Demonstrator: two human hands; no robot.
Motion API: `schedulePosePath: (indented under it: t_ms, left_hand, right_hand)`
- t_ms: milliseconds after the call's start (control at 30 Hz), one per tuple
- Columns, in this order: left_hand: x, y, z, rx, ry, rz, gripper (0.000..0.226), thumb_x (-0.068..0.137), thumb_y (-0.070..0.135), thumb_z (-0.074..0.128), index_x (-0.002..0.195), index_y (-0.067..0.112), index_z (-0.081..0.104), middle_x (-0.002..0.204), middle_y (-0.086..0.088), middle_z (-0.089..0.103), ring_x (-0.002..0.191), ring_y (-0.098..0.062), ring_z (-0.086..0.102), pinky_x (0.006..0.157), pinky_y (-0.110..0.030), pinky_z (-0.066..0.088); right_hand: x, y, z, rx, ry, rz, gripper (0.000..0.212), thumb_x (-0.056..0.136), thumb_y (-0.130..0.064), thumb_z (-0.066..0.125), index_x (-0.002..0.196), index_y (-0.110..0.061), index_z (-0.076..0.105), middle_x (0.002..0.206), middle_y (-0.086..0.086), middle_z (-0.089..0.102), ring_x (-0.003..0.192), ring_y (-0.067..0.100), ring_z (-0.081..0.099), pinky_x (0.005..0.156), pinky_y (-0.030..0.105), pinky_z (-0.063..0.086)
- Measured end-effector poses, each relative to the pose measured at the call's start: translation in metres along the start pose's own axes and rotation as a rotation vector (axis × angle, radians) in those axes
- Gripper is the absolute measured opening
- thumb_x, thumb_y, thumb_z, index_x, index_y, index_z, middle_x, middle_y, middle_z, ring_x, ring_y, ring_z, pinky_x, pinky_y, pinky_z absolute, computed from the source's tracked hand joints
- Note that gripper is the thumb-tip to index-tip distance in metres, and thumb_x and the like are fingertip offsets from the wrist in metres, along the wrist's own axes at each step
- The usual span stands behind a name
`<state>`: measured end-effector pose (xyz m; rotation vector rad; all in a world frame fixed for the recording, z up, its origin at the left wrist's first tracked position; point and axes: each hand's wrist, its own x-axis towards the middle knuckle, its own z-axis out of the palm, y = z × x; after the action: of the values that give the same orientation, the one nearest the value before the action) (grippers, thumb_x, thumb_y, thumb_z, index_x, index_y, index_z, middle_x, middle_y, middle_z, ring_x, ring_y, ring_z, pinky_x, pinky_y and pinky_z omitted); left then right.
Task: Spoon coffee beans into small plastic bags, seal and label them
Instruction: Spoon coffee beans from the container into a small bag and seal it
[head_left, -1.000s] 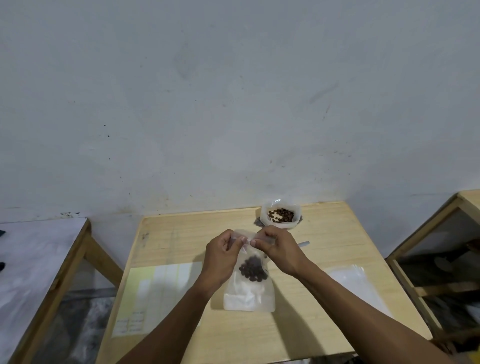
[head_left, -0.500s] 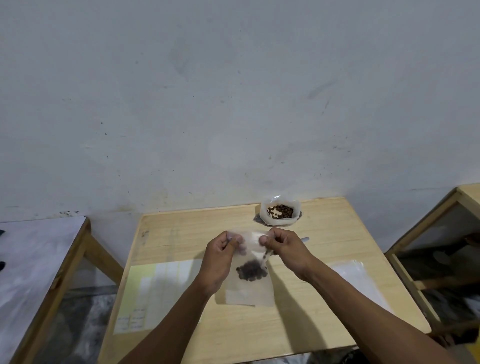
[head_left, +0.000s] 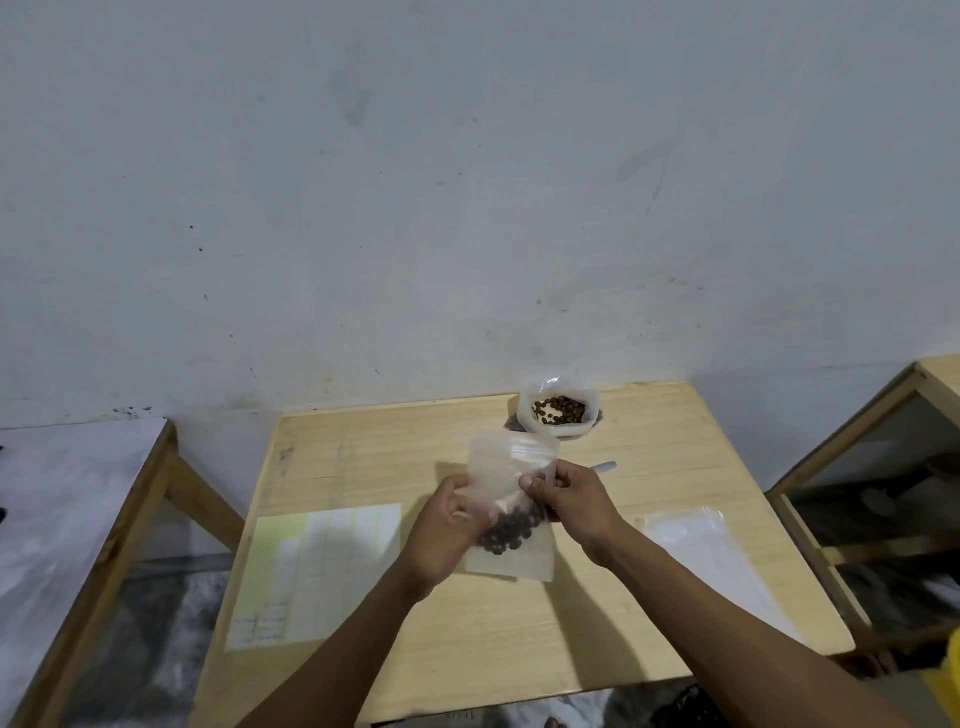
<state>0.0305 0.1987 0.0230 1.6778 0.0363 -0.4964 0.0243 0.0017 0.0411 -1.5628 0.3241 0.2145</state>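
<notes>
1. Held above the middle of the wooden table (head_left: 649, 597): small plastic bag (head_left: 511, 470) with coffee beans (head_left: 511, 530) in its lower half.
2. Gripped at its left edge by left hand (head_left: 448, 525), pinched at its right edge by right hand (head_left: 569, 499).
3. Best run thumb and finger along the top strip, bag kept upright (seal state unclear).
4. Faint marks on the label sheet (head_left: 317, 561), unreadable; no brands legible.
</notes>
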Motion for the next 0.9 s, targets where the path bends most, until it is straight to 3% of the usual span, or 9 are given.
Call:
schedulePosePath:
  t_ms: [133, 267, 333, 433, 533, 633, 700, 800, 900]
  left_hand:
    - [-0.007, -0.017, -0.002, -0.035, 0.059, -0.008, 0.024, 0.085, 0.016, 0.076, 0.105, 0.014, 0.063, 0.101, -0.009, 0.071, 0.093, -0.034, 0.070, 0.081, -0.052, 0.059]
    - [-0.014, -0.027, -0.003, -0.001, 0.159, 0.009, 0.014, 0.086, 0.010, 0.074, 0.096, 0.011, 0.065, 0.096, -0.009, 0.073, 0.090, -0.031, 0.071, 0.079, -0.048, 0.060]
    - [-0.016, -0.032, -0.004, 0.018, 0.179, 0.008, 0.013, 0.086, 0.009, 0.073, 0.096, 0.009, 0.065, 0.094, -0.008, 0.074, 0.088, -0.026, 0.072, 0.076, -0.044, 0.061]
    - [-0.017, -0.040, -0.006, 0.002, 0.186, -0.017, 0.020, 0.086, 0.008, 0.073, 0.103, 0.010, 0.064, 0.097, -0.006, 0.074, 0.091, -0.022, 0.072, 0.073, -0.033, 0.061]
    - [-0.017, -0.049, -0.007, 0.031, 0.226, -0.071, 0.032, 0.084, 0.013, 0.076, 0.111, 0.018, 0.060, 0.100, -0.006, 0.072, 0.090, -0.022, 0.071, 0.075, -0.039, 0.061]
    - [-0.018, -0.055, -0.004, 0.186, 0.297, -0.074, 0.045, 0.084, 0.018, 0.077, 0.120, 0.026, 0.052, 0.088, -0.004, 0.070, 0.076, -0.017, 0.069, 0.061, -0.023, 0.057]
    - [-0.019, -0.058, -0.001, 0.248, 0.311, -0.078, 0.055, 0.084, 0.017, 0.077, 0.130, 0.028, 0.049, 0.084, -0.003, 0.065, 0.075, -0.014, 0.066, 0.056, -0.015, 0.051]
    - [-0.020, -0.067, 0.002, 0.307, 0.254, -0.104, 0.065, 0.085, 0.020, 0.076, 0.141, 0.024, 0.044, 0.091, 0.001, 0.063, 0.081, -0.012, 0.064, 0.060, -0.013, 0.050]
    - [-0.021, -0.075, 0.004, 0.409, 0.195, -0.106, 0.072, 0.082, 0.025, 0.078, 0.144, 0.019, 0.042, 0.105, 0.002, 0.061, 0.092, -0.014, 0.060, 0.077, -0.020, 0.051]
  right_hand:
    - [-0.001, 0.010, 0.003, 0.042, -0.090, 0.105, 0.014, 0.091, -0.010, 0.067, 0.096, 0.001, 0.061, 0.085, 0.006, 0.073, 0.071, 0.017, 0.071, 0.058, 0.026, 0.054]
    - [-0.004, 0.028, 0.004, -0.052, -0.173, 0.216, 0.021, 0.085, -0.009, 0.074, 0.104, -0.001, 0.066, 0.088, 0.010, 0.070, 0.076, 0.019, 0.067, 0.069, 0.031, 0.056]
    - [-0.007, 0.036, 0.006, -0.062, -0.163, 0.225, 0.007, 0.088, -0.004, 0.070, 0.094, -0.005, 0.069, 0.082, 0.009, 0.068, 0.075, 0.020, 0.064, 0.069, 0.032, 0.056]
    - [-0.008, 0.045, 0.007, -0.026, -0.141, 0.289, 0.010, 0.094, -0.008, 0.061, 0.088, -0.008, 0.070, 0.081, 0.011, 0.064, 0.074, 0.023, 0.057, 0.065, 0.030, 0.048]
    - [-0.007, 0.055, 0.008, 0.021, -0.133, 0.361, 0.012, 0.095, -0.014, 0.062, 0.089, -0.011, 0.071, 0.069, 0.004, 0.056, 0.065, 0.018, 0.045, 0.058, 0.026, 0.039]
    - [-0.008, 0.066, 0.011, -0.028, -0.054, 0.334, 0.018, 0.095, -0.009, 0.060, 0.079, -0.011, 0.068, 0.061, 0.001, 0.052, 0.059, 0.016, 0.040, 0.059, 0.029, 0.038]
    - [-0.010, 0.074, 0.012, -0.145, 0.002, 0.253, 0.013, 0.093, -0.004, 0.060, 0.084, -0.010, 0.067, 0.064, 0.006, 0.058, 0.061, 0.019, 0.047, 0.063, 0.036, 0.043]
    - [-0.013, 0.081, 0.013, -0.414, -0.017, 0.150, 0.028, 0.089, -0.013, 0.066, 0.113, -0.024, 0.059, 0.080, 0.006, 0.069, 0.072, 0.022, 0.065, 0.069, 0.036, 0.053]
    - [-0.017, 0.080, 0.016, -0.570, -0.059, 0.086, 0.040, 0.085, -0.014, 0.069, 0.115, -0.032, 0.050, 0.081, -0.003, 0.063, 0.079, 0.018, 0.063, 0.066, 0.022, 0.047]
